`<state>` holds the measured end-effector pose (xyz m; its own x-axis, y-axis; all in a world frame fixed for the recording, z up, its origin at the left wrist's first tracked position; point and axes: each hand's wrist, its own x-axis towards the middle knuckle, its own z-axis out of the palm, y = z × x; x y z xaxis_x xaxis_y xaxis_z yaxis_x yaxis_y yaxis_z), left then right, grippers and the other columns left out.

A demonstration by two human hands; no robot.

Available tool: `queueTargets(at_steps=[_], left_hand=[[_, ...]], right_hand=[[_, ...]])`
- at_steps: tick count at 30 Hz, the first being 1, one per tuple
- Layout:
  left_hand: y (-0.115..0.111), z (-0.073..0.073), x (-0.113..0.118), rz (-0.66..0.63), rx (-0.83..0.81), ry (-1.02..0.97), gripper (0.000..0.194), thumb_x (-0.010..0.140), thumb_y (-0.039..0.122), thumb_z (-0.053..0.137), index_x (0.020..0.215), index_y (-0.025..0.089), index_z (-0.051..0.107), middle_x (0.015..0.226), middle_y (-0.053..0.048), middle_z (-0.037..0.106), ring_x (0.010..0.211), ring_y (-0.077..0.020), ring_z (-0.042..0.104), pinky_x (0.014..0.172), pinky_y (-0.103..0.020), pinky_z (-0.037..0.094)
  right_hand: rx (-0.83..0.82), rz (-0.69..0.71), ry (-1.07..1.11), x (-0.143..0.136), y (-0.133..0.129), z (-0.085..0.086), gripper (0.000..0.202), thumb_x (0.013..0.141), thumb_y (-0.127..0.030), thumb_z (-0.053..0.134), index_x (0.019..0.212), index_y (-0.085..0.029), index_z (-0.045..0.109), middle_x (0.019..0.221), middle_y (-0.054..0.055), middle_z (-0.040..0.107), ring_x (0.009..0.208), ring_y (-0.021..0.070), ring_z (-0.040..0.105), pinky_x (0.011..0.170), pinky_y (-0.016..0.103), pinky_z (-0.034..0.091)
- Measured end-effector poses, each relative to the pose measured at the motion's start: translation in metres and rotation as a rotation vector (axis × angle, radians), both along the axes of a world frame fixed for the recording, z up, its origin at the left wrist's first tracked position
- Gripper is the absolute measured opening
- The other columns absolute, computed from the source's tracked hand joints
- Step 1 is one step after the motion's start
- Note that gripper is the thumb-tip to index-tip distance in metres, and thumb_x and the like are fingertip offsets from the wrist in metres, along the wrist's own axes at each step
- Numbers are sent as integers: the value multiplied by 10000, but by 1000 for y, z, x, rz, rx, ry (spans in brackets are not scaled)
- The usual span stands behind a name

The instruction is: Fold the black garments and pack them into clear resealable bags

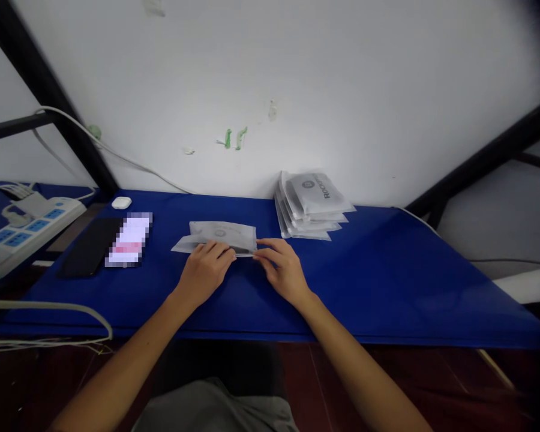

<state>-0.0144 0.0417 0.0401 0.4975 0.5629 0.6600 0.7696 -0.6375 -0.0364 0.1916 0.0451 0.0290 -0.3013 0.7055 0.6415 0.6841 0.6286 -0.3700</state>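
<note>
A translucent frosted pouch (225, 232) with a faint round logo lies on the blue table (387, 294) in front of me. My left hand (207, 267) rests on the pouch's near edge, its fingers bent and close together over it. At the pouch's right end, the thumb and fingers of my right hand (281, 264) pinch the corner. Further back to the right sits a stack of similar frosted pouches (317, 195), printed with dark lettering; neither hand touches it.
A lit phone (129, 239) and a dark flat phone-like object (90, 247) lie at the left, with a white earbud case (121, 203) behind. A power strip (31, 231) with cables is at far left. A wall (342, 90) rises behind the table.
</note>
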Motion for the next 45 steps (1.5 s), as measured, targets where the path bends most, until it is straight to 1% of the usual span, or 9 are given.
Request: queueTargets(at_steps=[8, 16, 27, 31, 34, 37, 39, 42, 45], left_hand=[[-4, -1, -18, 43, 52, -26, 155, 920, 158, 488, 903, 167, 642, 878, -43, 691, 820, -185, 609, 731, -317, 463], [-15, -3, -36, 165, 49, -60, 118, 893, 144, 524, 896, 170, 639, 864, -38, 691, 792, -184, 596, 671, -316, 441], [-23, -8, -61, 309, 1, -114, 143, 901, 186, 505, 909, 170, 647, 892, -61, 680, 823, -211, 594, 685, -336, 459], [-25, -10, -62, 315, -69, -115, 166, 912, 198, 477, 918, 170, 641, 915, -69, 670, 837, -218, 596, 696, -348, 472], [-28, -9, -61, 246, -122, -109, 164, 913, 195, 461, 915, 164, 622, 932, -76, 656, 842, -212, 592, 723, -350, 484], [-32, -8, -61, 128, -206, -130, 136, 903, 212, 472, 888, 171, 601, 935, -70, 639, 850, -200, 586, 774, -355, 493], [-33, -7, -61, 80, -261, -153, 138, 898, 258, 493, 922, 173, 599, 975, -76, 631, 891, -206, 587, 808, -367, 498], [-29, -6, -58, 95, -324, -217, 257, 915, 325, 474, 1100, 180, 578, 1103, -93, 617, 1030, -226, 575, 905, -392, 487], [-19, -6, -53, 161, -429, -264, 383, 941, 376, 417, 1266, 191, 503, 1272, -106, 562, 1199, -242, 507, 1020, -420, 428]], right_hand=[[-3, -17, -10, 4, 1, 1, 165, 900, -179, 527, 819, -219, 665, 1047, 75, 695, 954, 222, 621, 825, 398, 502], [9, -35, -28, 7, 4, -3, 160, 895, -165, 528, 805, -209, 652, 1043, 77, 693, 935, 221, 615, 811, 392, 497], [18, -158, -74, 14, 9, -7, 164, 901, -187, 514, 788, -212, 629, 1043, 70, 691, 960, 233, 617, 823, 388, 486], [-6, -202, -82, 12, 9, -7, 178, 898, -207, 510, 776, -216, 639, 1036, 77, 693, 956, 244, 622, 829, 401, 492], [-21, -217, -59, 13, 11, -10, 171, 888, -215, 513, 783, -218, 649, 1014, 84, 694, 953, 247, 627, 847, 415, 501], [-53, -197, -23, 15, 13, -12, 161, 851, -182, 510, 846, -221, 667, 1010, 84, 690, 969, 248, 629, 880, 437, 506], [-81, -159, -4, 15, 12, -13, 231, 819, -142, 493, 935, -224, 676, 1065, 86, 679, 1023, 249, 617, 917, 451, 499], [-102, -107, 26, 10, 8, -10, 316, 838, -153, 476, 1087, -213, 660, 1174, 102, 651, 1110, 245, 588, 974, 453, 476], [-145, -69, -7, 4, 3, -8, 329, 909, -283, 483, 1195, -202, 624, 1264, 121, 614, 1181, 251, 554, 1011, 459, 454]])
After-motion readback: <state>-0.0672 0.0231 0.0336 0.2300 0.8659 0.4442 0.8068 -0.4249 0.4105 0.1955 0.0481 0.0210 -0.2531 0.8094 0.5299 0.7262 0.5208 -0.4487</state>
